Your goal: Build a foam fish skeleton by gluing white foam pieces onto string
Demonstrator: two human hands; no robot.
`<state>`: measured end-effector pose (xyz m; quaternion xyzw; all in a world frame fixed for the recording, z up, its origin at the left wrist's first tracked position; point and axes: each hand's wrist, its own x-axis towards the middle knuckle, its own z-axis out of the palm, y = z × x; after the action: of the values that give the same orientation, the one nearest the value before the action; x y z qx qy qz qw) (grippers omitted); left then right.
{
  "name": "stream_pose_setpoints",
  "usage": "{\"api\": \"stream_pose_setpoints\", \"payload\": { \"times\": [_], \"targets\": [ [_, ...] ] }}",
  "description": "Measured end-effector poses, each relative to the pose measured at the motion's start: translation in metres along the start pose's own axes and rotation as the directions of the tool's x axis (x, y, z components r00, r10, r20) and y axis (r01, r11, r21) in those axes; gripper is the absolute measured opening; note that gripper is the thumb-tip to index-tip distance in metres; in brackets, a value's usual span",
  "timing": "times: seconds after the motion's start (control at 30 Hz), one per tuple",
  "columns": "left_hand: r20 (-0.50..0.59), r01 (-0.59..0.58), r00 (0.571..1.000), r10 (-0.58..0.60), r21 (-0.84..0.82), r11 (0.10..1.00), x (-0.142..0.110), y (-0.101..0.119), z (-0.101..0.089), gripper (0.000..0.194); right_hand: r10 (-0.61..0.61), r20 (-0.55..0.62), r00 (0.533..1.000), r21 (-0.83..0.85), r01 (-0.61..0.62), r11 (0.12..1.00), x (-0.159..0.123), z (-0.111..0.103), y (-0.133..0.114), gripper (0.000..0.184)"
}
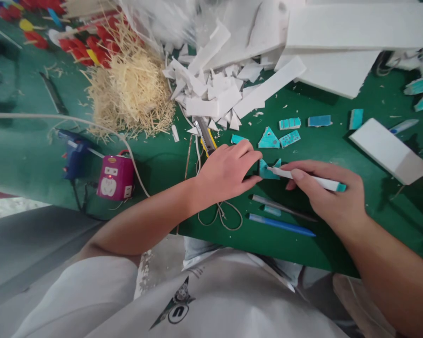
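My right hand [333, 188] grips a white marker [317, 180] with a teal end. Its tip touches a small teal foam piece [267, 170] with notched points. The fingertips of my left hand [229, 171] pinch that piece at its left edge, against the table. Just beyond lie a teal triangle [269, 138] with a hole, a dotted teal block [289, 139], a striped teal block [289, 123] and a blue block [319, 121]. Behind my left hand, a yellow utility knife [206, 136] is partly hidden. Nearer me rest a blue pen [282, 224] and a grey pen [282, 206].
White foam scraps [222, 89] and large foam sheets [356, 28] fill the back. Wood shavings [136, 89] are heaped at back left. A blue glue gun [75, 152], a magenta power adapter [115, 177] and a cable [102, 126] lie left. A white foam block [391, 150] stands right.
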<state>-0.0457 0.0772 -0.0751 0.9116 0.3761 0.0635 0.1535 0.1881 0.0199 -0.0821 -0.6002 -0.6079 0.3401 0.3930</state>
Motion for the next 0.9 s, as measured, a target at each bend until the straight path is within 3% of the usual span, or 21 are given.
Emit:
{"api": "stream_pose_setpoints", "payload": {
  "times": [0.2, 0.33, 0.7, 0.9],
  "targets": [
    [0.003, 0.005, 1.000, -0.005, 0.003, 1.000, 0.000, 0.000, 0.000, 0.032, 0.039, -0.005, 0.999, -0.003, -0.039, 0.999, 0.004, -0.003, -0.008, 0.011],
    [0.007, 0.004, 1.000, -0.004, 0.002, 1.000, 0.001, 0.001, -0.001, 0.031, 0.051, 0.063, 0.997, -0.015, -0.050, 0.999, 0.007, -0.004, -0.015, 0.009],
    [0.026, 0.008, 1.000, -0.008, -0.002, 1.000, 0.001, 0.000, -0.001, 0.034, 0.132, 0.033, 0.991, 0.026, -0.133, 0.991, 0.008, -0.004, -0.019, 0.010],
    [0.010, -0.001, 1.000, 0.001, 0.002, 1.000, 0.001, 0.000, -0.001, 0.034, 0.070, 0.041, 0.997, -0.008, -0.070, 0.998, 0.010, -0.004, -0.018, 0.009]
  ]
}}
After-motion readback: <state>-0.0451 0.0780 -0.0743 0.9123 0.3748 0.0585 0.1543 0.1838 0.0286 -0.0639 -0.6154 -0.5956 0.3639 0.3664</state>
